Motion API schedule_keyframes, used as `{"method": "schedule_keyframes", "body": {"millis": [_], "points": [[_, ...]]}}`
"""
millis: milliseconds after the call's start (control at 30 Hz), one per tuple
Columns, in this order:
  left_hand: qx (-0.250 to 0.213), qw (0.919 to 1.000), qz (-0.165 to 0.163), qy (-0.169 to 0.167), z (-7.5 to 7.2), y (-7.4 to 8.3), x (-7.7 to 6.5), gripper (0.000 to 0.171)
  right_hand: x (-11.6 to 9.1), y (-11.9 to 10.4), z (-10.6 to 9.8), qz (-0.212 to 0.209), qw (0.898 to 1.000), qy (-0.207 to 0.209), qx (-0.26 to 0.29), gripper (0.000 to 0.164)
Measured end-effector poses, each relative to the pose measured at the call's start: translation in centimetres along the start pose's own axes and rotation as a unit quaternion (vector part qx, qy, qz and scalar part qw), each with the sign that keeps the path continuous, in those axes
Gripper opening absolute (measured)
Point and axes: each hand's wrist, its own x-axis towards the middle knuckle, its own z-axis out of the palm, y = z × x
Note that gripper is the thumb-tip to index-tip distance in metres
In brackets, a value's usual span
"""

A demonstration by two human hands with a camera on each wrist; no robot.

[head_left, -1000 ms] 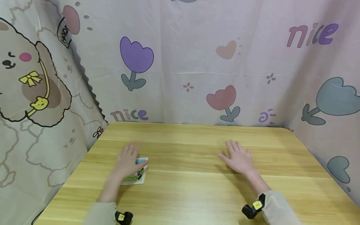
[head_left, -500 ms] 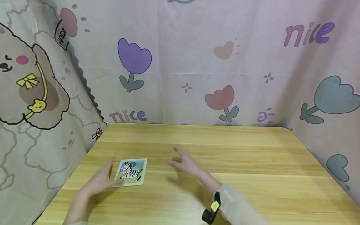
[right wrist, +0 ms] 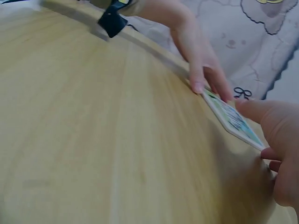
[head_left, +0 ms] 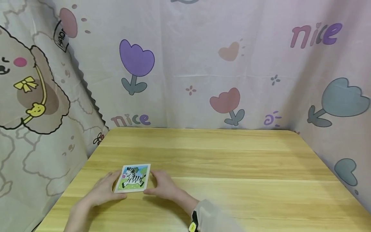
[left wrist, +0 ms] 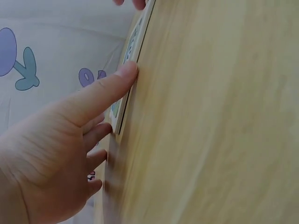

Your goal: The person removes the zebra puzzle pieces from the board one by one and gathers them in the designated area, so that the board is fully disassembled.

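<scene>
A thin square picture board with a zebra [head_left: 133,178] lies on the left part of the wooden table, white-bordered. My left hand [head_left: 101,191] grips its near left corner, with the thumb at the near edge and the fingers along the left edge. The left wrist view shows that thumb [left wrist: 126,70] against the board's side. At the opposite side, my right hand [head_left: 166,187] brackets the near right corner between thumb and forefinger. In the right wrist view, the right fingertips [right wrist: 270,153] sit right at the board's edge.
The wooden table [head_left: 246,174] extends to the right and behind the board. A printed curtain [head_left: 185,58] hangs along the back and sides. A small black wrist camera [right wrist: 112,21] is strapped on the left wrist.
My left hand drew back from over the zebra board to its left corner. My right hand swept left from the table's right side to the board's right edge. The board stays nearly in place.
</scene>
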Motion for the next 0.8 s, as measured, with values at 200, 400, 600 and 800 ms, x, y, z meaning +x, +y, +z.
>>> {"method": "schedule_keyframes", "body": {"millis": [200,400,600,800], "points": [[0.016,0.9999,0.005,-0.001,0.3,0.3,0.5,0.099,-0.4,-0.7,0.3,-0.006,0.997,-0.006,-0.080,0.078],[0.030,0.9992,0.026,0.000,0.6,1.3,1.2,0.096,-0.4,-0.2,-0.1,-0.003,0.995,0.016,-0.097,0.074],[0.025,0.9987,0.044,-0.010,1.0,2.3,2.2,0.096,-0.5,0.8,-1.2,0.003,0.997,0.021,-0.081,0.072],[0.025,0.9974,0.063,-0.024,1.5,3.6,3.4,0.096,-0.7,2.1,-2.6,0.017,0.999,0.019,-0.034,0.072]]}}
